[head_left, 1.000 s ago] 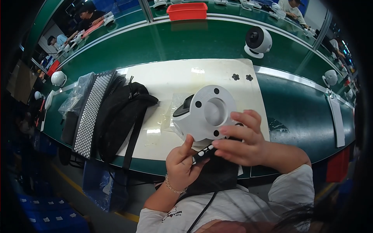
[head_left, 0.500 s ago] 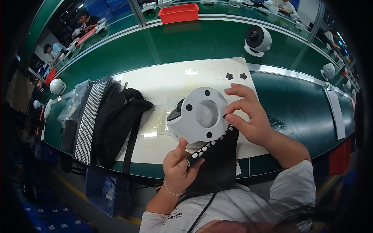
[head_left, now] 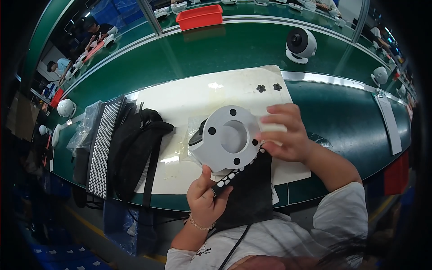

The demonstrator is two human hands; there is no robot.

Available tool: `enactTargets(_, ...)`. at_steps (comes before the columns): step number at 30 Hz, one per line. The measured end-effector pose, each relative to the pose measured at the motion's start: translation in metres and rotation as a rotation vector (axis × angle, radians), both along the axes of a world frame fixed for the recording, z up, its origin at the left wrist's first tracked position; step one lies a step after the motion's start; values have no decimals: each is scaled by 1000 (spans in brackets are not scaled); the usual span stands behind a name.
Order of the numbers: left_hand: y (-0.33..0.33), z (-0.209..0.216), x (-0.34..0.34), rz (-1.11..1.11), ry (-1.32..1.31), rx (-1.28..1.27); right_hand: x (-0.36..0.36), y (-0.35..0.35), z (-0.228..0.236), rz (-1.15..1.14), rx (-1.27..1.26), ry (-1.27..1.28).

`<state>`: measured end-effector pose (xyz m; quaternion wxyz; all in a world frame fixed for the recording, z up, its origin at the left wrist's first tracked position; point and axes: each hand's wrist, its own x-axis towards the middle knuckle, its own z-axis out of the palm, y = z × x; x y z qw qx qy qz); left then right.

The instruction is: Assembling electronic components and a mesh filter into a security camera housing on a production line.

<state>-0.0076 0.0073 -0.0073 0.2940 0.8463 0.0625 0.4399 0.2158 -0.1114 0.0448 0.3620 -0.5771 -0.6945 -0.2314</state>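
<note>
A white round device base point(head_left: 243, 121) lies bottom up on the mat, a round recess in its middle and several black round pads on its rim. Part of a black glossy piece point(head_left: 196, 138) shows at its left. My left hand point(head_left: 206, 202) is closed on the end of a black sheet with white oval cut-outs point(head_left: 226, 180), its thumb against the base's lower edge. My right hand point(head_left: 288, 135) is at the base's right side, blurred, fingers apart, thumb close to the black pad point(head_left: 255, 142) there. Nothing shows between its fingers.
The white mat point(head_left: 175, 94) bears two black flower-shaped pieces point(head_left: 269, 87). At left lie a black bag point(head_left: 135, 148) and a white-dotted black strip point(head_left: 105, 148). Beyond stand a white camera point(head_left: 300, 45) and a red bin point(head_left: 199, 17). Other people work farther off.
The right fingers have come off the black pad at the base's right side and spread apart; the pad now sits on the rim. My left hand keeps its hold on the sheet.
</note>
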Motion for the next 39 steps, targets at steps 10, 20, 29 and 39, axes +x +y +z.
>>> enactTargets(10,5,0,-5,-87,-23,3,-3,14,19,379,-463,1812)
enactTargets(20,2,8,-5,-137,-11,40,145,88,-40,-678,-66,-186)
enactTargets(29,3,9,-4,-113,35,40,182,91,-61,-788,-481,339)
enactTargets(39,0,8,0,-99,74,-12,271,-24,-65,-1412,-619,501)
